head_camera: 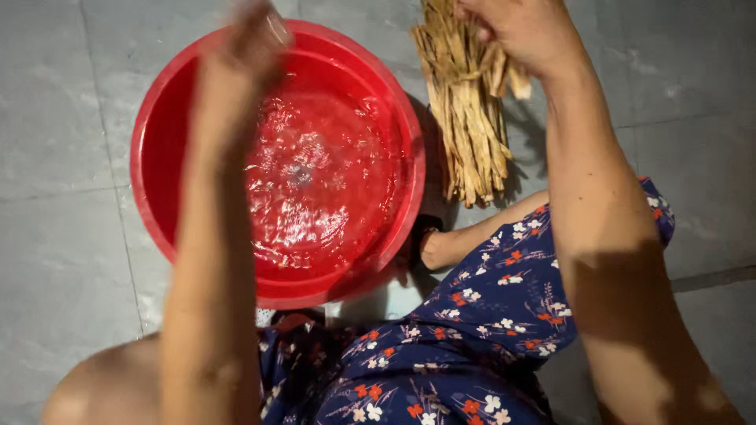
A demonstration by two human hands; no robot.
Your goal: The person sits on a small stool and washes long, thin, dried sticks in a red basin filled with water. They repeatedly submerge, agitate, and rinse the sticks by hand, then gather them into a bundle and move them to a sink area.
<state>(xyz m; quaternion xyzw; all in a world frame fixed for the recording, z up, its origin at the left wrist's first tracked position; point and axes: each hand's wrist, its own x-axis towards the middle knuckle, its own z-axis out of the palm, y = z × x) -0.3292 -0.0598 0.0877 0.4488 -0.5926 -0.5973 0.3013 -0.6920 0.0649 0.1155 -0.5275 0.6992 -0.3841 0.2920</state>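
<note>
On the floor (55, 118) of grey tiles, everything is lying under the camera, and the tiles are filling the view on every side. Across the lower middle, a lap in dark blue cloth (472, 330) with red and white flowers is taking up much of the foreground, and a bare foot (441, 245) is peeking out from under it, just beside the basin.

Next in size, a round red basin (150, 157) is sitting on the floor left of centre. Water (323, 173) is rippling inside it, catching the light in bright flecks.

To the basin's right, touching or nearly touching its rim, a bundle of dry tan strips (468, 134) is lying on the floor, its ends fanning out toward the foot and its top running out of view.

Over the bundle's upper end, the right hand (516, 31) is curling closed around a few of the strips, gripping them near the top edge of the view; its forearm is reaching down across the blue cloth.

Above the basin's far rim, the left hand (252, 39) is hanging blurred with motion. Its fingers are looking drawn together, but I cannot tell whether they are pinching anything. It is well apart from the bundle.
</note>
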